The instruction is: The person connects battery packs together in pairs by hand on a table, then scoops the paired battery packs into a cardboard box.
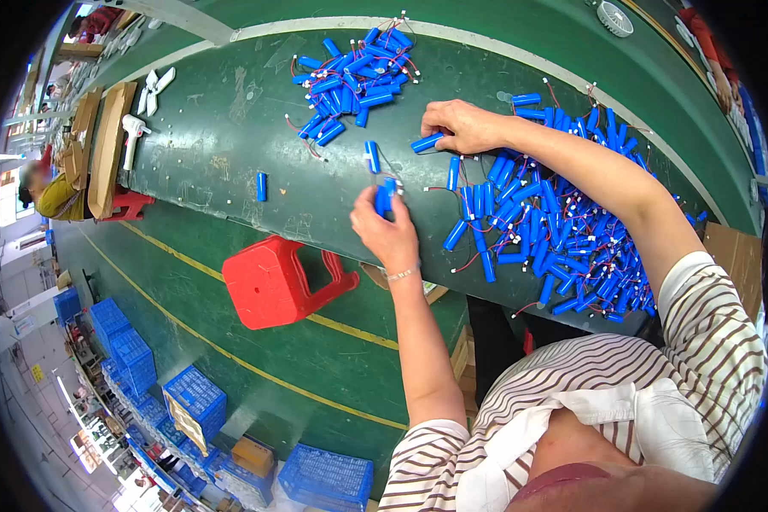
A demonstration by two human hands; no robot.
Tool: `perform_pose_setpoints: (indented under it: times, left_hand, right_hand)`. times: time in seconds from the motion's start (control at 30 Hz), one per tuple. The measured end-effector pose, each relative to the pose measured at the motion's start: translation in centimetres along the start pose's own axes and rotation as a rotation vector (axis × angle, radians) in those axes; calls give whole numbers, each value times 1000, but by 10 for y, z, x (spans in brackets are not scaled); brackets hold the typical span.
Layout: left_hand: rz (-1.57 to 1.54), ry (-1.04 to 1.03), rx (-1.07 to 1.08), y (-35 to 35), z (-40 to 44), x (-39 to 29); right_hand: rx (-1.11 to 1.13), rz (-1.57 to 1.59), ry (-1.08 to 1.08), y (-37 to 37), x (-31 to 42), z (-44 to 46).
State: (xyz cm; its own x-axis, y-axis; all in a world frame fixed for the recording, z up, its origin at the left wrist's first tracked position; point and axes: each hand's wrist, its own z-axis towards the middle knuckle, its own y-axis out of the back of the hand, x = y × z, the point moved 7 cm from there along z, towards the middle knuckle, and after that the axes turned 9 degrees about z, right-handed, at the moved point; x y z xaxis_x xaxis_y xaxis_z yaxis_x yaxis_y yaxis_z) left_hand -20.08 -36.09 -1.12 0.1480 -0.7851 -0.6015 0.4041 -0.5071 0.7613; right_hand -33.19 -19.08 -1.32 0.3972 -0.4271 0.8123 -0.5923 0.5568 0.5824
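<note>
My left hand (386, 232), slightly blurred, is closed around a blue cylindrical battery (386, 198) near the table's front edge. It may hold more than one; the fingers hide part of it. My right hand (465, 126) reaches across the table and pinches another blue battery (427, 143) between thumb and fingers. Between the hands lies a loose battery (371, 156) with thin wires. A large heap of wired batteries (555, 222) with small white connectors spreads under and beside my right forearm. A smaller pile (350, 85) sits at the far side.
A single battery (261, 186) lies on the green table (205, 128) to the left. A red stool (269, 286) stands by the front edge. At the far left are a white hot-glue-gun-like tool (133, 136), cardboard (111, 149) and a seated person (60, 196). Blue crates (324, 478) line the floor.
</note>
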Motion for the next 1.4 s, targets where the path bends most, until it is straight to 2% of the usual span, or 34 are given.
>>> perform_pose_setpoints:
  times: [0.07, 0.13, 0.2, 0.23, 0.3, 0.4, 0.5, 0.57, 0.63, 0.7, 0.87, 0.93, 0.97, 1.07, 1.13, 1.23, 1.33, 1.4]
  left_hand:
    - [-48, -161, 114, -7, -14, -17]
    - [-78, -259, 128, -6, -20, -38]
    - [-178, -245, 87, 0, -7, -40]
    - [-219, -238, 37, 0, 5, -31]
    - [-135, -86, -7, -4, 31, -6]
    - [64, -307, -279, -6, 82, 7]
    - [130, -371, -242, -16, 119, 14]
    - [151, -260, -85, -19, 119, 15]
    - [144, -247, -74, -30, 97, 4]
    - [51, -391, -52, -33, 63, -28]
    - [-2, -295, 18, -36, 16, -40]
    - [18, -395, -25, -28, 16, -43]
    - [152, -358, -108, -20, 24, -33]
    - [268, -105, -264, -2, 62, -5]
    - [289, -129, -114, -20, 78, 5]
    - [166, -239, -20, -27, 60, 1]
    - [68, -345, 125, -31, 19, -30]
    - [53, -417, 127, -28, 19, -50]
  right_hand:
    - [22, 20, -7, -1, -1, 0]
    - [22, 45, -17, -1, -1, 0]
    - [23, 66, -25, -1, -2, 1]
    - [11, 49, -17, -1, -1, 0]
    - [0, 26, -4, 0, 1, 1]
    - [0, 31, -39, 0, 1, 2]
    - [4, 31, -49, -1, 1, 0]
    - [0, 49, -36, 1, 3, 2]
    - [-2, 41, -34, 1, 2, 2]
    - [12, 59, -28, 1, 2, 2]
    - [56, -4, -8, 10, 0, -5]
    - [57, 26, -75, 12, -4, -6]
    - [56, 28, -77, 12, -3, -6]
    - [42, 20, -81, 13, -7, -4]
    - [-6, 52, -53, 15, -8, -4]
    - [-50, 42, -74, 19, -15, -8]
    - [-92, 56, -86, 25, -20, -10]
    - [-84, 56, -111, 27, -24, -11]
